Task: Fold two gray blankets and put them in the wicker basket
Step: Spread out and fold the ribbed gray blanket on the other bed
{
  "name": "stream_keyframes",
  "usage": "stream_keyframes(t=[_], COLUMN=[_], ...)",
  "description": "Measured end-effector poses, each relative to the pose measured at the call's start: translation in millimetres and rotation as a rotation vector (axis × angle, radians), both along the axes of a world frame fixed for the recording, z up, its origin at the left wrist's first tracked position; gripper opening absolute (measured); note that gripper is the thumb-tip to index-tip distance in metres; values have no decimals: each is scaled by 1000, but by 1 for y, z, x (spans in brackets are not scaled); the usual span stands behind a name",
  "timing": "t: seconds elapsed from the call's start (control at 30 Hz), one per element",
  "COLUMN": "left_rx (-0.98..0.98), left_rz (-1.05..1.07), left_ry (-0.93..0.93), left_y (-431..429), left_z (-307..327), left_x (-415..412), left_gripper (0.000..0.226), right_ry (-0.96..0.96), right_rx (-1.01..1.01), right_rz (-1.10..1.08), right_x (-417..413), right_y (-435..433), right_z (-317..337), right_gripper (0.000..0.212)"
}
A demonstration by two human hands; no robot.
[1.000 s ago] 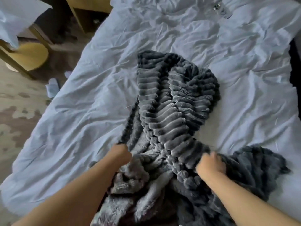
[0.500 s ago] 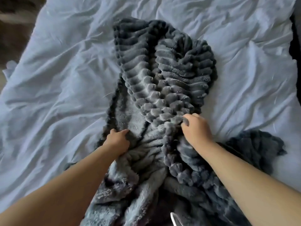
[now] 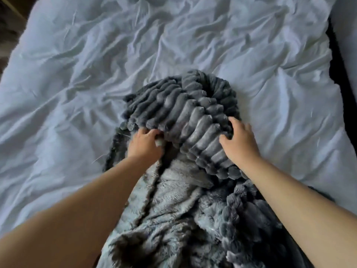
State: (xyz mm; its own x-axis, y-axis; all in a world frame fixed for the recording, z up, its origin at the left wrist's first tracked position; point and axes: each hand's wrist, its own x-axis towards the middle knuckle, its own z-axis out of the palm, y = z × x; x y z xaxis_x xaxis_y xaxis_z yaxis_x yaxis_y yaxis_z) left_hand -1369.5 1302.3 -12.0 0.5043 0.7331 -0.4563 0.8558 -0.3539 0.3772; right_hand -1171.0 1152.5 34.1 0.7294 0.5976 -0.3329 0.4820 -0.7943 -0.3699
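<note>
2 hands on the gray blanket (image 3: 183,113): left hand (image 3: 144,145) pinches its edge with curled fingers, right hand (image 3: 240,141) clasps the ribbed fold, fingers spread and bent. Blanket is heaped mid-bed on the crumpled white sheet (image 3: 77,74), runs to the near edge, cut off at frame bottom. Can't tell if the lower heap is 1 blanket or 2. Versus 0.5 s ago: ribbed strip now doubled back into a hump.

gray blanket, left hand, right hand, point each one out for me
gray blanket (image 3: 193,117), head view, on the ribbed fold at its far end
left hand (image 3: 144,145), head view, on the back of the hand
right hand (image 3: 241,141), head view, on the back of the hand
</note>
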Motion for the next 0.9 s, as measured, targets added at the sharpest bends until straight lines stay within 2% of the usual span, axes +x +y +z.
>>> stream_keyframes(t=[0.03,0.1,0.13,0.2,0.27,0.33,0.4,0.47,0.5,0.53,0.6,0.67,0.7,0.73,0.83,0.9], left_rx=[-9,-88,-113,-80,-13,33,45,27,11,2,-5,-14,-3,4,-53,-98], left_rz=[-6,8,-10,-114,-182,-205,-227,-241,-237,-235,-251,-281,-307,-341,-425,-488], left_ry=[26,111,186,400,506,485,472,490,495,497,505,502,493,488,523,595], left_y=[9,18,18,11,-1,-8,-9,-6,-4,-4,-3,-1,-1,-2,-8,-16], left_z=[-8,-29,-41,-60,-71,-73,-70,-63,-58,-55,-51,-49,-49,-47,-39,-34], left_x=[11,27,30,33,30,25,20,19,18,18,17,14,12,10,3,-7], left_gripper=[60,77,84,94,97,89,84,83,83,85,91,92,89,84,64,55], right_ry=[47,59,32,-2,-19,-2,-5,73,146,175,45,-75,-71,-31,227,269], right_rx=[-18,-180,-281,-410,-313,-97,96,155,141,92,-60,-138,-170,-215,-411,-546], right_rz=[121,351,429,487,435,202,-267,-774,-925,-987,-885,-550,-360,-199,63,337], right_x=[-4,-12,-15,-16,-8,12,51,99,120,135,140,126,114,99,37,-1], right_y=[16,35,37,34,30,28,21,0,-16,-31,-48,-49,-45,-41,-38,-50], right_z=[-10,-35,-48,-68,-78,-76,-69,-62,-60,-59,-51,-48,-50,-52,-67,-74], right_gripper=[76,98,100,80,51,36,33,38,42,47,65,86,88,77,18,4])
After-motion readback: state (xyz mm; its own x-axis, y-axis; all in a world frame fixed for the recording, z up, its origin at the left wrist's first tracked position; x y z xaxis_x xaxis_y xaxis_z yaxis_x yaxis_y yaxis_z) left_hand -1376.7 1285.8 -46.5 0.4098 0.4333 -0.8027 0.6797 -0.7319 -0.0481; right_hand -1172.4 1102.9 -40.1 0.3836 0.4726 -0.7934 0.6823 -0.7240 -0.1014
